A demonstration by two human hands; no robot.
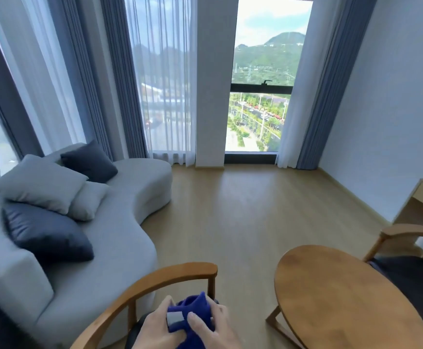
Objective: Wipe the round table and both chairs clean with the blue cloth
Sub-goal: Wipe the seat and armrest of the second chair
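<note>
Holding 1 blue cloth (189,314) w/ 2 hands: left hand (155,328), right hand (215,328); 2 chairs: near chair (155,280), far chair (412,233); 1 round table (336,295).

We see a light wood floor (243,210) and a plain white wall (387,109) on the right. Tall windows (263,71) face us, daylight coming in, green hills and a road outside. Sheer white curtains (160,84) and grey-blue drapes (331,84) hang beside them, a white pillar (215,84) between. On the left we have a curved grey sofa (129,192) with two dark cushions (46,230) and two light cushions (39,182). A wooden desk (422,197) sits at the right edge.
</note>
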